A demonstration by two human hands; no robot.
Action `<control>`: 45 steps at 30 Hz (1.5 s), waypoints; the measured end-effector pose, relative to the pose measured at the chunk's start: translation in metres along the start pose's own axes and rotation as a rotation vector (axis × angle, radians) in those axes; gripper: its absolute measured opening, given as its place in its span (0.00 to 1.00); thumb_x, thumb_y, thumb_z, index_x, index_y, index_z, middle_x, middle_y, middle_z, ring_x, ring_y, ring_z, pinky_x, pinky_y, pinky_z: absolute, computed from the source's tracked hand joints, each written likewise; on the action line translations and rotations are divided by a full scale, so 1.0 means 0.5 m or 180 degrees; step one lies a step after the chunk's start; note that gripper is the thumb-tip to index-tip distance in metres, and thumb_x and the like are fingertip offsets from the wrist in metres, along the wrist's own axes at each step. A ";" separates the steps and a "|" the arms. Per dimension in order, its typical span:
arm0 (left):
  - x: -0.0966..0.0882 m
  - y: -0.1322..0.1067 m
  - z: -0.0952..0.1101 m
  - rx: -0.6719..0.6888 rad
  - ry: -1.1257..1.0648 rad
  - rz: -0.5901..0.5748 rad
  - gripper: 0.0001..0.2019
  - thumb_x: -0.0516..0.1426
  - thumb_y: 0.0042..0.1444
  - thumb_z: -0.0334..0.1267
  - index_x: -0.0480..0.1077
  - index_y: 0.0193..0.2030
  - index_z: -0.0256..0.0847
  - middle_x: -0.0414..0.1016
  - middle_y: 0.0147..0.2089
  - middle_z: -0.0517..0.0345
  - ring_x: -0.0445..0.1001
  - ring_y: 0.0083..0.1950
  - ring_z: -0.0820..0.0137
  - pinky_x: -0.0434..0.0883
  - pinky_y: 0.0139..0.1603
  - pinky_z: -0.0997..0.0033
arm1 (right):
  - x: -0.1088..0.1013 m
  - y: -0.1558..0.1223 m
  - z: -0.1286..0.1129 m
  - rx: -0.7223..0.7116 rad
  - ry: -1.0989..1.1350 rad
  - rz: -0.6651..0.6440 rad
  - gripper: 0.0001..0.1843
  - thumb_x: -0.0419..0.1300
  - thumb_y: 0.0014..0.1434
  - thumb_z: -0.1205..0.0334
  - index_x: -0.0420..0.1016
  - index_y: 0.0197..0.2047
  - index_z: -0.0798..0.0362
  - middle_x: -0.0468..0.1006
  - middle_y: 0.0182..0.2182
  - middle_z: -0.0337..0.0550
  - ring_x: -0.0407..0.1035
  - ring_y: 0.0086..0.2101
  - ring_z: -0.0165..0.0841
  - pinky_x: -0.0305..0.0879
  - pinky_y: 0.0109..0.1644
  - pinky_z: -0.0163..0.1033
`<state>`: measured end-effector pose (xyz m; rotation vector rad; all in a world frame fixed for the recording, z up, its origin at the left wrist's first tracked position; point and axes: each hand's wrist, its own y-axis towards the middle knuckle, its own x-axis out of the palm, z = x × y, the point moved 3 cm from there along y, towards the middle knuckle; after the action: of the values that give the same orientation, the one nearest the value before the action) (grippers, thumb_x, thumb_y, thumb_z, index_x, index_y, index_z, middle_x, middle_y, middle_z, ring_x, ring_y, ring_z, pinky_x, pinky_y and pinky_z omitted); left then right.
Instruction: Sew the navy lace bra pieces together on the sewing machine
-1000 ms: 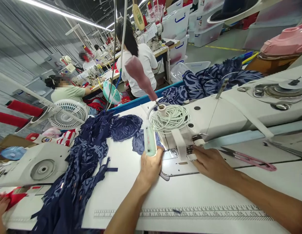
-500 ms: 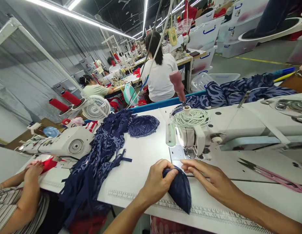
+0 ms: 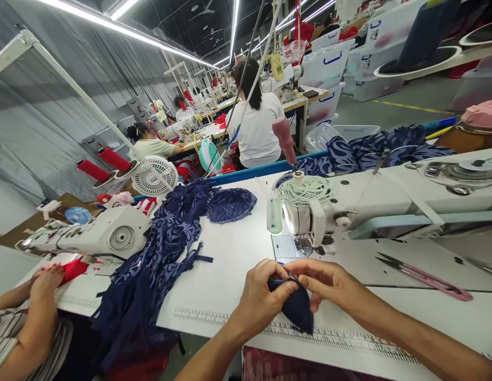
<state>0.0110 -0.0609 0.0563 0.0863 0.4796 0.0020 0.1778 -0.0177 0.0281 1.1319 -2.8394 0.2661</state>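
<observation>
A curved navy fabric piece (image 3: 298, 311), shaped like a cup, hangs between my two hands over the front of the white sewing table. My left hand (image 3: 265, 288) pinches its upper edge between thumb and fingers. On the other side, my right hand (image 3: 323, 280) has thumb and forefinger closed on the same edge, close to the left fingertips. Just beyond the hands stands the sewing machine (image 3: 305, 219), with its needle area and metal plate behind my fingers. Part of the fabric is hidden by my hands.
Pink-handled thread snips (image 3: 428, 278) lie to the right. A navy patterned fabric heap (image 3: 166, 238) covers the left side, beside a flat cup-shaped piece (image 3: 232, 205). A printed ruler (image 3: 206, 316) runs along the front edge. At far left, a co-worker's hands (image 3: 47, 278) hold red fabric.
My right hand has moved left and closed on the fabric edge beside my left hand; before, it was apart from it. The fabric has turned slightly.
</observation>
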 end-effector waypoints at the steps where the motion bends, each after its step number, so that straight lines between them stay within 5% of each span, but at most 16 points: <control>1: 0.001 -0.001 0.000 -0.0046 -0.0021 0.0002 0.08 0.63 0.55 0.35 0.68 0.30 0.40 0.69 0.30 0.64 0.64 0.33 0.73 0.59 0.35 0.74 | 0.002 0.001 -0.003 -0.0038 -0.0006 -0.0040 0.23 0.61 0.62 0.43 0.77 0.53 0.48 0.77 0.49 0.45 0.72 0.35 0.31 0.71 0.34 0.36; 9: 0.000 -0.005 -0.016 -0.0375 -0.0441 0.0103 0.06 0.64 0.53 0.36 0.72 0.33 0.39 0.68 0.30 0.64 0.65 0.34 0.73 0.61 0.36 0.75 | 0.007 0.008 -0.007 -0.0071 -0.0260 0.0246 0.22 0.64 0.56 0.40 0.76 0.37 0.52 0.72 0.29 0.36 0.67 0.25 0.28 0.68 0.32 0.38; 15: 0.005 -0.011 -0.005 -0.0698 -0.1051 -0.0224 0.07 0.60 0.56 0.38 0.76 0.36 0.36 0.74 0.33 0.57 0.67 0.35 0.71 0.64 0.37 0.72 | 0.014 0.003 -0.017 -0.0158 -0.0187 0.0454 0.21 0.61 0.59 0.40 0.74 0.35 0.52 0.67 0.27 0.34 0.63 0.27 0.28 0.64 0.31 0.35; 19: 0.009 -0.016 0.002 -0.1115 -0.1467 -0.0180 0.09 0.60 0.52 0.40 0.74 0.33 0.36 0.69 0.29 0.60 0.61 0.30 0.75 0.59 0.31 0.76 | 0.020 0.005 -0.013 0.0000 0.0155 0.0376 0.21 0.63 0.59 0.41 0.74 0.35 0.52 0.65 0.26 0.34 0.60 0.28 0.27 0.63 0.30 0.34; 29: 0.008 -0.015 -0.004 -0.1195 -0.1374 -0.0056 0.12 0.62 0.50 0.44 0.73 0.32 0.35 0.67 0.28 0.61 0.60 0.29 0.75 0.57 0.29 0.76 | 0.022 0.011 -0.005 0.0158 0.0157 0.0348 0.25 0.62 0.56 0.36 0.70 0.34 0.52 0.66 0.25 0.33 0.62 0.26 0.27 0.66 0.30 0.35; 34: 0.009 -0.015 -0.012 -0.1241 -0.1308 -0.0083 0.13 0.63 0.50 0.45 0.73 0.32 0.36 0.67 0.26 0.62 0.61 0.28 0.75 0.59 0.30 0.76 | 0.007 0.004 -0.004 -0.0049 -0.0456 0.0503 0.24 0.55 0.62 0.36 0.67 0.33 0.51 0.69 0.27 0.37 0.65 0.26 0.29 0.70 0.31 0.37; 37: -0.028 -0.009 -0.011 -0.0823 -0.0804 0.0231 0.10 0.61 0.54 0.43 0.74 0.33 0.37 0.72 0.29 0.60 0.68 0.31 0.73 0.64 0.33 0.74 | -0.020 -0.015 0.006 -0.0473 -0.1704 0.0782 0.19 0.49 0.69 0.44 0.68 0.38 0.49 0.73 0.29 0.38 0.68 0.27 0.30 0.68 0.30 0.35; 40: -0.088 -0.013 0.008 0.0502 0.0461 0.1592 0.03 0.59 0.60 0.36 0.74 0.36 0.41 0.75 0.34 0.58 0.72 0.37 0.69 0.69 0.40 0.71 | -0.072 -0.057 0.010 -0.1054 -0.3725 0.1553 0.14 0.47 0.71 0.57 0.73 0.43 0.48 0.78 0.36 0.42 0.72 0.33 0.32 0.66 0.31 0.34; 42: -0.095 -0.027 0.015 0.1425 0.1170 0.2227 0.05 0.60 0.60 0.31 0.74 0.41 0.42 0.74 0.36 0.57 0.72 0.37 0.69 0.70 0.39 0.71 | -0.121 -0.095 0.013 -0.1164 -0.4543 0.2120 0.15 0.48 0.69 0.64 0.76 0.42 0.50 0.79 0.40 0.49 0.73 0.40 0.39 0.66 0.33 0.38; 45: -0.039 -0.044 -0.005 0.1976 0.1845 0.2047 0.13 0.59 0.59 0.25 0.72 0.48 0.43 0.72 0.34 0.57 0.71 0.35 0.69 0.69 0.35 0.71 | -0.193 -0.151 0.025 -0.1168 -0.5426 0.2554 0.15 0.50 0.66 0.66 0.79 0.40 0.56 0.79 0.40 0.57 0.72 0.40 0.48 0.67 0.32 0.44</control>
<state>-0.0082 -0.0831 0.0612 0.8640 1.0022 0.5228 0.2995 -0.0086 0.0133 -0.2742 -4.0021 -2.0132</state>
